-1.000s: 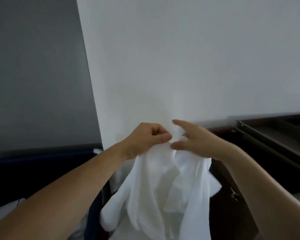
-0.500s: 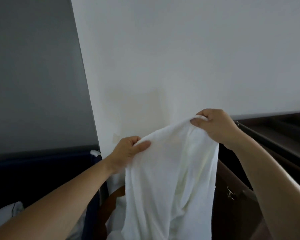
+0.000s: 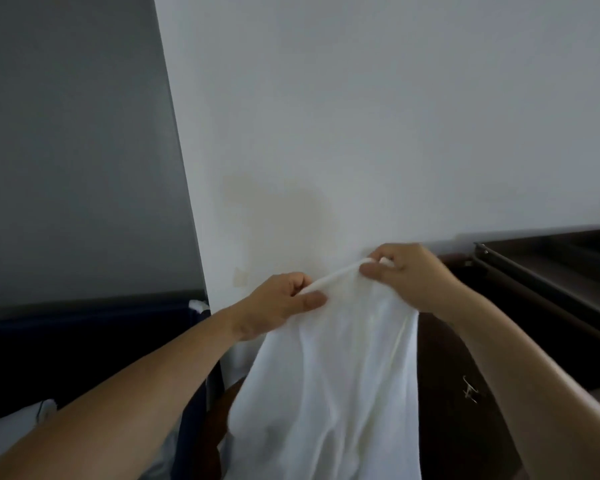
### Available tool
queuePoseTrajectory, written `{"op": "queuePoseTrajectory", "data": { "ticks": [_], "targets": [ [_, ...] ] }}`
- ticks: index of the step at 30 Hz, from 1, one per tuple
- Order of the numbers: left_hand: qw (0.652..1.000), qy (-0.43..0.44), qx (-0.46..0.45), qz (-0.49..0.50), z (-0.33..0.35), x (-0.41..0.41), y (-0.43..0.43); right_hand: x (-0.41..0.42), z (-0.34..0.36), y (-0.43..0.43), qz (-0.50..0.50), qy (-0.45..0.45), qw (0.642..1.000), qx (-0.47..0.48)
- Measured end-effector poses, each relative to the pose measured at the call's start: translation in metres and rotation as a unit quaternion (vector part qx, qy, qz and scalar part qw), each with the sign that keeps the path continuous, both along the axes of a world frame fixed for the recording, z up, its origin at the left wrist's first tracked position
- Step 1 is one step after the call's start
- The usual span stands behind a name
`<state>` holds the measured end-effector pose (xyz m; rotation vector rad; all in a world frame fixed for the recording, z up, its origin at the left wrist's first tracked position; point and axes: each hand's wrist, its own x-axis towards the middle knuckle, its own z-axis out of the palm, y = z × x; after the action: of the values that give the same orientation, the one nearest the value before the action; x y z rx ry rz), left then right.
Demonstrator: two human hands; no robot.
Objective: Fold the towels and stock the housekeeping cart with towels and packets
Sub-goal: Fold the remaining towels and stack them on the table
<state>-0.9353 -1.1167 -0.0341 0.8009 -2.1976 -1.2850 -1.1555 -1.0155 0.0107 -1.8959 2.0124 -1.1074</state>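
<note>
1. Where it hangs in mid-air before the person, the towel (image 3: 329, 375) is carried by its top edge alone. The rest drops in loose vertical folds past the bottom of the view and rests on no visible surface.
2. Left grip (image 3: 278, 306): thumb and curled fingers pinch the left end of that top edge.
3. Right grip (image 3: 409, 275): thumb and curled fingers pinch the same edge, slightly higher and near the left grip. Only a short, rolled stretch of hem runs between them.
4. Probable reason for the hold: hung from its edge, the cloth straightens under its own weight, so the corners can be found before a first fold. No crease is set, so folding seems barely begun.
5. Behind the towel is a white wall (image 3: 361, 116) with a faint yellowish stain above the hands, and a grey wall (image 3: 66, 133) adjoins it at left.
6. At right is a dark shelf (image 3: 551, 271), and below it a dark panel (image 3: 465, 358) bearing a small metal clip (image 3: 470, 393).
7. At lower left is a navy rim (image 3: 84, 327) with white linen (image 3: 11, 427) in the corner. Whether this is the cart cannot be told. No tabletop shows.
</note>
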Motion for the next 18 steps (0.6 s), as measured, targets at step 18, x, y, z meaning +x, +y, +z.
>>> {"op": "queuePoseTrajectory", "data": {
  "ticks": [18],
  "targets": [
    [0.998, -0.050, -0.039, -0.015, 0.010, 0.005, -0.010, -0.011, -0.005, 0.006, 0.021, 0.019, 0.999, 0.021]
  ]
}}
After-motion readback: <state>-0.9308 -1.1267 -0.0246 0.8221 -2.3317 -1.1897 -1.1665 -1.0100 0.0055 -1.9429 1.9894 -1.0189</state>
